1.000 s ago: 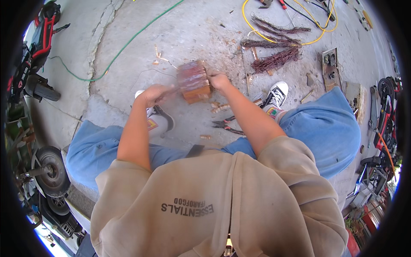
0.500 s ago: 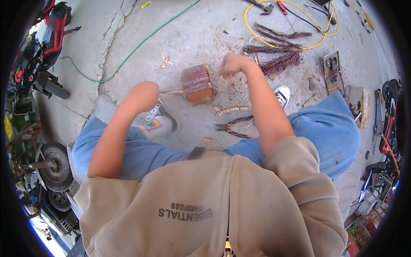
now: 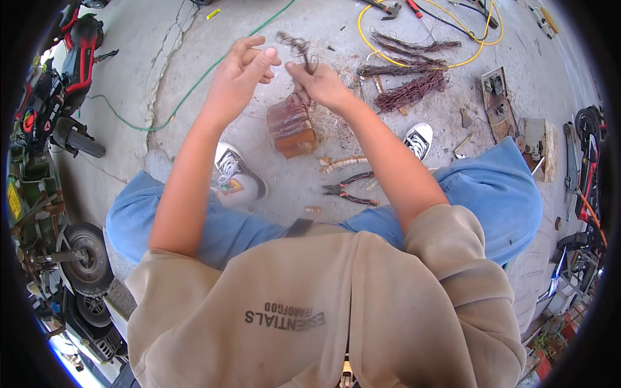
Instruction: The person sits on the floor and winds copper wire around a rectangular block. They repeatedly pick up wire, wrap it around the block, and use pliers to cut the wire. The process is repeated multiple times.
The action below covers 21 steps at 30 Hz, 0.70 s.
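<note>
Above the concrete floor, my right hand (image 3: 325,84) grips a small tangle of dark, curled wire (image 3: 299,47), blurred at its upper end. My left hand (image 3: 240,76) is raised just to its left, fingers apart and nothing seen in them. Below the two hands, between my feet, rests a reddish-brown block (image 3: 292,134) that looks like a wire-wound coil on a core. Some loose wire reaches up from its top toward my right hand; whether it joins the held tangle I cannot tell.
Long bundles of dark reddish wire (image 3: 412,92) lie right of the block. Red-and-black pliers (image 3: 350,189) lie near me. A yellow hose (image 3: 361,29), a hammer (image 3: 390,9) and a screwdriver (image 3: 414,8) are farther off. A green hose (image 3: 194,92) crosses at left.
Both hands have moved up and closer together. My left hand has gone from a fist to spread fingers. A dark wire tangle now shows in my right hand.
</note>
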Tool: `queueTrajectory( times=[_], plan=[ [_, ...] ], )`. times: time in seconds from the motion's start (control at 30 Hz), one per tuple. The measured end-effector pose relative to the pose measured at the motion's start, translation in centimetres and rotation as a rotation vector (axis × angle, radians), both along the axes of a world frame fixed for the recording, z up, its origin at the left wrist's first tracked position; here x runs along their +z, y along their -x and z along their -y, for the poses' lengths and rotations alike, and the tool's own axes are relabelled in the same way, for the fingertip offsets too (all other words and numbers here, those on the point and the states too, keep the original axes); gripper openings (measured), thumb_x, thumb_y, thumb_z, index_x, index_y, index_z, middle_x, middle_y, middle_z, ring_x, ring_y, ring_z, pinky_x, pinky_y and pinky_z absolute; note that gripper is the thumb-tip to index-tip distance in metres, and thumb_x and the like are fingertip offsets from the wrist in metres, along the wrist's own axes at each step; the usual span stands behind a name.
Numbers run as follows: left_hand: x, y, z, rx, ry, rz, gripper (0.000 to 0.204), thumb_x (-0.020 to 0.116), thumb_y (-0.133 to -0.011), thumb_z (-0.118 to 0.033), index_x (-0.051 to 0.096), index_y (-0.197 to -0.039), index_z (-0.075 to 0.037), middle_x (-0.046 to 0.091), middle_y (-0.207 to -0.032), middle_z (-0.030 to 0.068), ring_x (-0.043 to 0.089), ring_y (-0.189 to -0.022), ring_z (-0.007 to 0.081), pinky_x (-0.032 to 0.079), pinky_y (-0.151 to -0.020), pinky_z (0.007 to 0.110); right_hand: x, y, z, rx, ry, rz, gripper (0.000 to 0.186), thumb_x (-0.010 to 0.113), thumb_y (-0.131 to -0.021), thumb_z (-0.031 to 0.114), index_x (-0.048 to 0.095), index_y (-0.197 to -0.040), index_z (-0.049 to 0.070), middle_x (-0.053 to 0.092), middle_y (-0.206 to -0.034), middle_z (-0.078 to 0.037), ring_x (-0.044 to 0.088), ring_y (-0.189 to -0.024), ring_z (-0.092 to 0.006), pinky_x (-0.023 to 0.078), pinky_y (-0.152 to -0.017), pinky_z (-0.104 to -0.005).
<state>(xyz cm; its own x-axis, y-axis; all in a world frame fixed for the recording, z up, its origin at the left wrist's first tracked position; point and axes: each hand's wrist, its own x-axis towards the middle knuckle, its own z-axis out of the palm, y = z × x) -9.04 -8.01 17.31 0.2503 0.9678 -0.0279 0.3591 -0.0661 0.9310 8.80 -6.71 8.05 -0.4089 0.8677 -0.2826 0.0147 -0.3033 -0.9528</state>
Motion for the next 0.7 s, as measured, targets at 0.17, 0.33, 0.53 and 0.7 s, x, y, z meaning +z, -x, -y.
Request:
queueTrajectory(
  times=[0.17, 0.33, 0.53, 0.7],
  plan=[
    [-11.6, 0.3, 2.1, -0.156, 0.335, -0.06, 0.057, 0.041, -0.098, -0.051, 0.049, -0.127, -0.003, 0.065, -0.099, 0.0088, 0.06, -0.085, 0.0126, 0.051, -0.079, 0.03, -4.3, -6.5, -1.0, -0.465, 0.265, -0.412, 0.044, 0.042, -0.102, 0.036, 0.047, -0.072, 0.004, 0.051, -0.06, -0.009, 0.065, -0.073, -0.0305, 0.057, -0.075, -0.0488],
    [-14.8, 0.0, 8.6, -0.584, 0.648, -0.293, 0.045, 0.053, -0.096, -0.04, 0.054, -0.118, 0.0, 0.064, -0.083, 0.007, 0.061, -0.069, 0.013, 0.051, -0.065, 0.028, -7.3, -8.4, -1.1, -0.552, 0.343, -0.585, 0.041, 0.042, -0.102, 0.036, 0.045, -0.072, 0.008, 0.047, -0.064, -0.006, 0.052, -0.059, -0.0193, 0.047, -0.053, -0.0327],
    [-14.9, -1.9, 7.1, -0.071, 0.253, -0.291, 0.051, 0.065, -0.09, -0.031, 0.052, -0.119, 0.008, 0.064, -0.095, 0.0139, 0.063, -0.072, 0.0157, 0.052, -0.063, 0.031, -5.7, -6.4, -1.2, -0.635, 0.293, -0.404, 0.039, 0.048, -0.1, 0.039, 0.046, -0.075, 0.009, 0.032, -0.055, 0.004, 0.027, -0.042, -0.0081, 0.026, -0.04, -0.026],
    [-18.0, -5.4, 5.9, -0.246, 0.118, -0.385, 0.05, 0.068, -0.086, -0.023, 0.052, -0.119, 0.011, 0.065, -0.096, 0.02, 0.066, -0.078, 0.0232, 0.053, -0.07, 0.034, -5.2, -5.8, -1.4, -0.409, -0.049, 0.114, 0.039, 0.055, -0.096, 0.039, 0.058, -0.082, 0.003, 0.048, -0.059, -0.002, 0.044, -0.048, -0.0122, 0.036, -0.046, -0.029]
  ],
)
